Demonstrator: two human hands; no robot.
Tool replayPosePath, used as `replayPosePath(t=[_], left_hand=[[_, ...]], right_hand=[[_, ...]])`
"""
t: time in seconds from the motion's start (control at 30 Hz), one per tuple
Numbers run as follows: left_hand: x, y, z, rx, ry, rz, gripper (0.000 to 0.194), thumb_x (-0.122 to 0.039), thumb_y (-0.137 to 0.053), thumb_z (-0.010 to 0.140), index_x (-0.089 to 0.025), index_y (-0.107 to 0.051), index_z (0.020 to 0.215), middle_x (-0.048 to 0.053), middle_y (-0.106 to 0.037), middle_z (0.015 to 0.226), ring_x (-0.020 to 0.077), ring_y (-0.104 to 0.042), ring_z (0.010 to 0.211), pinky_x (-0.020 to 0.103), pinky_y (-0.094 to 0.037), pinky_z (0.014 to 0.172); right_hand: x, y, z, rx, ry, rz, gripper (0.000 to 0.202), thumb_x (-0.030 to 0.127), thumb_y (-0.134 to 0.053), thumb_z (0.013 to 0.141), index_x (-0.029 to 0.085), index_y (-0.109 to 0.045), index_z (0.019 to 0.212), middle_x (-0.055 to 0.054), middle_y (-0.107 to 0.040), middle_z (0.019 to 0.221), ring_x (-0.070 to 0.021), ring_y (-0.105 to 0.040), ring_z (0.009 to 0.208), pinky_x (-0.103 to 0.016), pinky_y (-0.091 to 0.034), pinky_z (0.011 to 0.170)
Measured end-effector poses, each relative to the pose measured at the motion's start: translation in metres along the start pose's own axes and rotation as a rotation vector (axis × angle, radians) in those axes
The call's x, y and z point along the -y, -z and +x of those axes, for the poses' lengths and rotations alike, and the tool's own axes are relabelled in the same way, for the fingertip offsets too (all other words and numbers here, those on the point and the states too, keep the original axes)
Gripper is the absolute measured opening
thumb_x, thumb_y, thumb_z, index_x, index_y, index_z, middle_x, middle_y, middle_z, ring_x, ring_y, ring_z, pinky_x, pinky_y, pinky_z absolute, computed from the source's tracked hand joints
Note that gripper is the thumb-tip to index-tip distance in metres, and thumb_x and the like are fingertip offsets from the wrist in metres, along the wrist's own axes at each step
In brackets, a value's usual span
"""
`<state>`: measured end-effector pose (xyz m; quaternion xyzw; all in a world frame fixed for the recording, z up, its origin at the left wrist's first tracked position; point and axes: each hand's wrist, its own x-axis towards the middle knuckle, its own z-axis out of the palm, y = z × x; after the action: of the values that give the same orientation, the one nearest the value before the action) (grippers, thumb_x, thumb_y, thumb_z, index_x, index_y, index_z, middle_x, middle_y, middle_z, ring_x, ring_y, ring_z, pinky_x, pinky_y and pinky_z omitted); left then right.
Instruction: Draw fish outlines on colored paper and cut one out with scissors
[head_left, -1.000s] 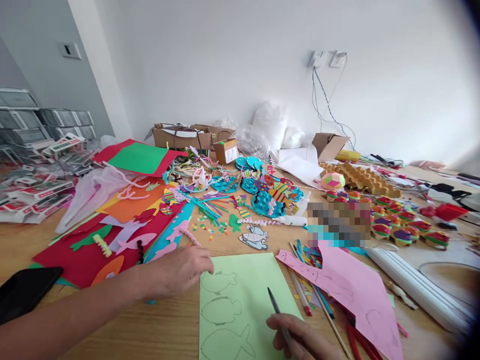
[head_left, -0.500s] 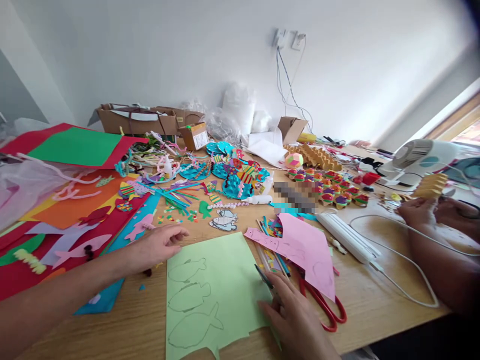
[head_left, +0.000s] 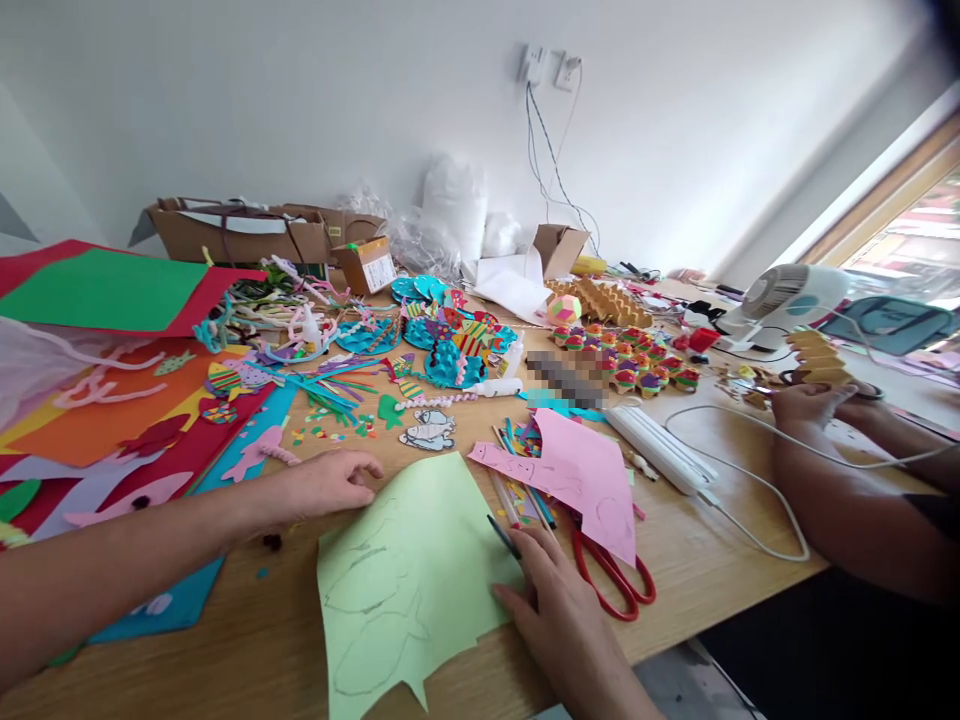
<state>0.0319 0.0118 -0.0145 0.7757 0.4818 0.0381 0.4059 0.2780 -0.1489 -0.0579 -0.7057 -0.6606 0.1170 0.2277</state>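
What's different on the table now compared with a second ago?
The green paper, flat before, now buckles upward near the left hand; whether that hand grips it is unclear. The view has swung right, bringing another person's hands into view. Unchanged: the right hand holds the pen, and the pink paper lies partly over the red-handled scissors.

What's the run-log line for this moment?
left hand: at edge of green sheet; right hand: holds dark pen; green sheet: buckled, fish outlines; scissors: partly under pink paper
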Motion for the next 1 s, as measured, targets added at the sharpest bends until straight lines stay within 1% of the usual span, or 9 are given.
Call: replayPosePath(t=[0.17,0.27,0.43,0.57,0.63,0.77,0.87,0.93,1.0], left_hand=[[-0.010,-0.002,-0.002,0.153,-0.017,-0.107,0.038,-0.051,-0.054,0.070,-0.017,-0.065,0.082,0.001,-0.058,0.069,0.0173,-0.055,0.067,0.024,-0.043,0.059],[-0.016,-0.008,-0.008,0.217,0.001,-0.265,0.041,-0.056,-0.055,0.072,-0.017,-0.061,0.083,0.000,-0.056,0.072,0.0151,-0.053,0.068,0.024,-0.043,0.063],[-0.026,-0.017,-0.022,0.351,0.020,-0.691,0.035,-0.050,-0.059,0.078,-0.021,-0.054,0.096,0.000,-0.058,0.093,0.0160,-0.057,0.090,0.027,-0.046,0.078],[-0.033,-0.023,-0.029,0.340,0.097,-0.896,0.054,-0.046,-0.063,0.076,-0.026,-0.042,0.121,0.005,-0.059,0.115,0.0207,-0.055,0.109,0.032,-0.046,0.088],[-0.034,-0.023,-0.030,0.347,0.114,-0.955,0.063,-0.044,-0.066,0.073,-0.024,-0.040,0.126,0.008,-0.059,0.118,0.0236,-0.057,0.108,0.034,-0.048,0.088],[-0.035,-0.011,-0.032,0.392,0.056,-0.962,0.065,-0.034,-0.074,0.066,-0.023,-0.045,0.124,0.006,-0.063,0.114,0.0247,-0.061,0.102,0.034,-0.049,0.085],[-0.041,0.000,-0.036,0.455,-0.052,-0.984,0.062,-0.027,-0.073,0.068,-0.028,-0.047,0.124,0.002,-0.063,0.116,0.0241,-0.061,0.103,0.034,-0.049,0.086],[-0.047,0.005,-0.040,0.483,-0.113,-1.005,0.060,-0.024,-0.073,0.068,-0.031,-0.049,0.123,0.000,-0.064,0.113,0.0230,-0.062,0.101,0.033,-0.050,0.085],[-0.054,0.008,-0.042,0.489,-0.160,-1.013,0.059,-0.024,-0.075,0.066,-0.032,-0.052,0.120,-0.002,-0.066,0.109,0.0223,-0.062,0.101,0.032,-0.050,0.084]], right_hand=[[0.004,0.003,0.001,0.021,-0.013,0.016,0.043,0.011,-0.057,0.069,0.018,-0.060,0.111,-0.012,-0.059,0.119,-0.0259,-0.058,0.109,-0.035,-0.051,0.084],[0.006,0.006,0.001,0.040,-0.019,0.036,0.042,0.010,-0.057,0.070,0.017,-0.060,0.110,-0.013,-0.059,0.119,-0.0251,-0.057,0.109,-0.035,-0.050,0.086],[0.010,0.008,0.001,0.053,-0.022,0.042,0.041,0.009,-0.058,0.069,0.015,-0.061,0.109,-0.014,-0.058,0.120,-0.0257,-0.057,0.110,-0.035,-0.049,0.088],[0.012,0.009,0.001,0.029,-0.027,0.072,0.042,0.009,-0.058,0.067,0.016,-0.062,0.108,-0.014,-0.059,0.118,-0.0258,-0.057,0.109,-0.035,-0.049,0.087],[0.011,0.009,0.002,0.006,-0.024,0.122,0.037,0.009,-0.057,0.066,0.016,-0.064,0.102,-0.011,-0.063,0.110,-0.0241,-0.061,0.100,-0.033,-0.051,0.082],[0.005,0.012,0.004,-0.118,-0.045,0.313,0.016,0.017,-0.053,0.076,0.017,-0.064,0.086,-0.006,-0.067,0.086,-0.0202,-0.064,0.077,-0.030,-0.052,0.068],[0.004,0.020,0.006,-0.210,-0.123,0.539,0.022,0.030,-0.057,0.079,0.017,-0.064,0.094,-0.009,-0.069,0.092,-0.0233,-0.065,0.083,-0.033,-0.053,0.071],[0.009,0.027,0.008,-0.175,-0.163,0.742,0.031,0.037,-0.063,0.076,0.018,-0.062,0.100,-0.011,-0.069,0.099,-0.0255,-0.064,0.092,-0.035,-0.053,0.076],[0.016,0.033,0.009,-0.064,-0.169,0.972,0.038,0.042,-0.066,0.074,0.020,-0.060,0.105,-0.011,-0.068,0.105,-0.0253,-0.063,0.097,-0.037,-0.051,0.081]])
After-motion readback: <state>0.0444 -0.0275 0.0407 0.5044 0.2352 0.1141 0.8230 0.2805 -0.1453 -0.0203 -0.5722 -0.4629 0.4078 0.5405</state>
